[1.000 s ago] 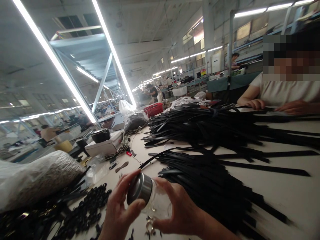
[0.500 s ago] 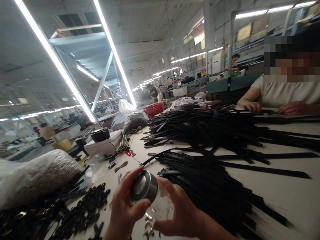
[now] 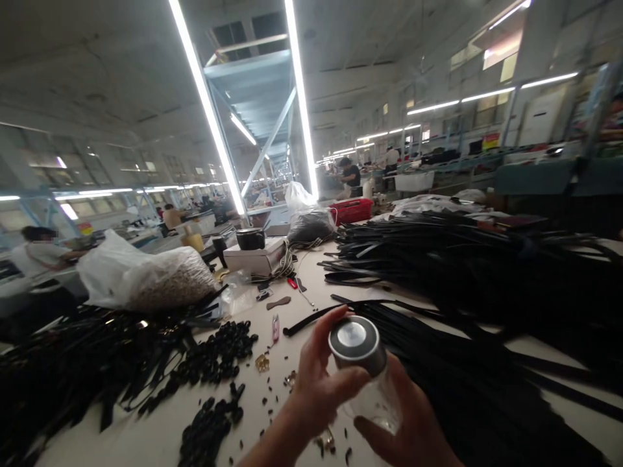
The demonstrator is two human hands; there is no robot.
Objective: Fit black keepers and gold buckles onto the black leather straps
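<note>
A clear bottle (image 3: 367, 399) with a dark grey, silver-topped lid (image 3: 357, 344) is held slightly tilted in front of me, above the table. My left hand (image 3: 321, 376) wraps its fingers and thumb around the lid. The bottle's body is in the grip of my right hand (image 3: 409, 415), which hides part of it. Below and left of the hands, small black bits and a few gold metal pieces (image 3: 263, 363) lie scattered. Just beyond my left hand runs a loose black strap (image 3: 311, 318).
Bundles of black straps (image 3: 438, 253) cover the right side. Piles of small black parts (image 3: 219, 353) lie at left, behind them a filled plastic bag (image 3: 150, 275). Further off are pink snips (image 3: 276, 329), a white box (image 3: 256, 256) and a red basket (image 3: 351, 211).
My view has swung right to left, so the co-worker at the right is out of sight. Both hands still grip the bottle, whose lid now tips more upright.
</note>
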